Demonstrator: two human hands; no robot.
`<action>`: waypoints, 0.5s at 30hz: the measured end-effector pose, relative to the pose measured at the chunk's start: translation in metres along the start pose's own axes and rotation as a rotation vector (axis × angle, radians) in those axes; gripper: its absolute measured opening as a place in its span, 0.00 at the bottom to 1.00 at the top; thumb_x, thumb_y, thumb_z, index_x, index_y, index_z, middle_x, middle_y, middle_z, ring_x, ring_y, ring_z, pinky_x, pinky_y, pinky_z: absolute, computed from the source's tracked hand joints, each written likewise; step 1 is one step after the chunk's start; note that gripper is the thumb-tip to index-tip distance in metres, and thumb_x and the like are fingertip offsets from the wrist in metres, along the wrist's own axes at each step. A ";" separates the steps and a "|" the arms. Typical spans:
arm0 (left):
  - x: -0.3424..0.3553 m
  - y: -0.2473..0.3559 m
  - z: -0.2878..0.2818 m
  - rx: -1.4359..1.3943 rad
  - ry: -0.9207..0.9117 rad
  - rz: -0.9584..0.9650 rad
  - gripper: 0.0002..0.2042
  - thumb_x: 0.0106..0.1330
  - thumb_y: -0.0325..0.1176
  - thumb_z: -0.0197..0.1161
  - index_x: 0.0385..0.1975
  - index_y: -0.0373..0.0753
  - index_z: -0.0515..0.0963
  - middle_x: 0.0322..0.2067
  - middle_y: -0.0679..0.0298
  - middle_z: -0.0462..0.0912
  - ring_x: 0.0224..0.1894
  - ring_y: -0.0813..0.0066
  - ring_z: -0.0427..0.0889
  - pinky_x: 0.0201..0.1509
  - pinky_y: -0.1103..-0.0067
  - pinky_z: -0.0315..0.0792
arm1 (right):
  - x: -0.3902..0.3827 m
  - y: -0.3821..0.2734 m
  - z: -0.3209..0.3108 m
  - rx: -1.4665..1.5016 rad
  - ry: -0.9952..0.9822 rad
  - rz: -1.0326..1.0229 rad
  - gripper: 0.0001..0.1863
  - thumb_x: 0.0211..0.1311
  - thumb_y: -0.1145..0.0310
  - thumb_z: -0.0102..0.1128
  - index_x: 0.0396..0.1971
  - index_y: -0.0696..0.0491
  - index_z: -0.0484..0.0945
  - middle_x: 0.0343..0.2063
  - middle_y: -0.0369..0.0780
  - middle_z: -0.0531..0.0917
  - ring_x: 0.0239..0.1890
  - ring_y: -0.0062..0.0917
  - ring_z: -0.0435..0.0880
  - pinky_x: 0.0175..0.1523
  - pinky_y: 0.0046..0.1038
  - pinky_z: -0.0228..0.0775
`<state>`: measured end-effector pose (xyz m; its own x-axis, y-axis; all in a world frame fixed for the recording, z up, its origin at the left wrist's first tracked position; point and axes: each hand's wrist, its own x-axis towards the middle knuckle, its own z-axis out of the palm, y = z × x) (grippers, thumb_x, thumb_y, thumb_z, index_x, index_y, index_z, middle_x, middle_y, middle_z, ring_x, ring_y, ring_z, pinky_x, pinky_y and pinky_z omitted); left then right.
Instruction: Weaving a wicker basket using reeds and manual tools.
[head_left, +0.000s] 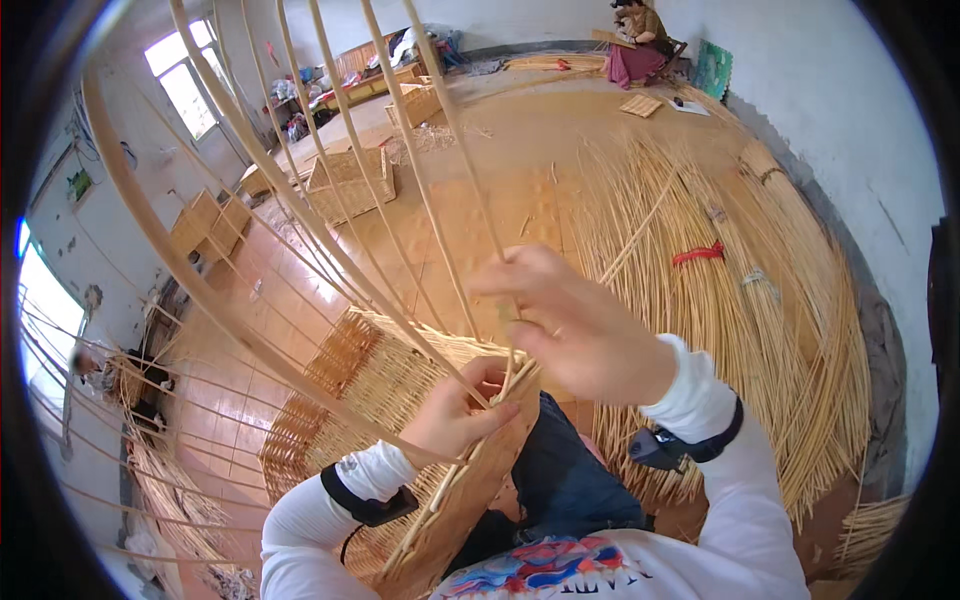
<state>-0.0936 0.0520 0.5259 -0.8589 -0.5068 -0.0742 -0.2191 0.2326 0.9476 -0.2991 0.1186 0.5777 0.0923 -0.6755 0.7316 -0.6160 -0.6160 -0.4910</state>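
A half-woven wicker basket [330, 405] rests tilted across my lap, its long upright rods [300, 230] fanning up and to the left. My left hand [462, 408] is closed on the basket's near rim, thumb on the outer side and fingers reaching over the edge. Just right of it, above the rim's corner, my right hand [590, 325] is curled around a thin wicker rod [475, 165] that rises from the rim. Motion blurs its fingertips, so their exact grip is unclear. Black straps circle both my wrists over white sleeves.
Large bundles of loose wicker rods [720, 340] cover the floor at right, one tied with a red band [698, 254]. Woven boxes [350, 185] stand farther off at left. One person [640, 40] sits at the far wall, another [130, 380] at the left edge.
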 end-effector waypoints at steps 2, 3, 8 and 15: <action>-0.001 0.001 0.001 0.009 0.012 0.020 0.24 0.64 0.33 0.66 0.57 0.34 0.67 0.44 0.64 0.77 0.44 0.78 0.77 0.49 0.79 0.72 | 0.013 -0.013 0.003 -0.237 -0.091 -0.065 0.30 0.62 0.75 0.57 0.64 0.49 0.61 0.41 0.46 0.76 0.38 0.34 0.81 0.41 0.33 0.73; -0.001 0.001 0.001 0.074 0.013 -0.067 0.24 0.64 0.33 0.66 0.57 0.34 0.67 0.44 0.64 0.77 0.42 0.78 0.77 0.47 0.79 0.72 | 0.014 -0.018 0.005 -0.209 -0.103 0.125 0.32 0.62 0.75 0.57 0.66 0.49 0.59 0.44 0.49 0.76 0.42 0.37 0.80 0.45 0.31 0.73; -0.003 0.002 0.003 -0.068 0.030 -0.038 0.25 0.64 0.34 0.66 0.58 0.35 0.66 0.46 0.61 0.76 0.44 0.77 0.77 0.48 0.79 0.73 | -0.013 0.005 0.003 0.060 0.245 -0.030 0.25 0.65 0.68 0.54 0.62 0.49 0.66 0.46 0.48 0.79 0.48 0.42 0.79 0.60 0.37 0.66; 0.010 0.003 -0.009 0.112 -0.124 -0.057 0.33 0.65 0.35 0.65 0.68 0.41 0.59 0.54 0.56 0.74 0.49 0.73 0.77 0.52 0.75 0.73 | -0.061 0.062 0.016 -0.252 -0.229 0.018 0.12 0.65 0.60 0.55 0.37 0.53 0.80 0.38 0.38 0.83 0.47 0.32 0.80 0.64 0.45 0.57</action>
<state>-0.0989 0.0398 0.5304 -0.8925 -0.4172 -0.1713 -0.3134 0.3006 0.9008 -0.3309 0.1150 0.4952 0.2355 -0.7762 0.5848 -0.7903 -0.5032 -0.3496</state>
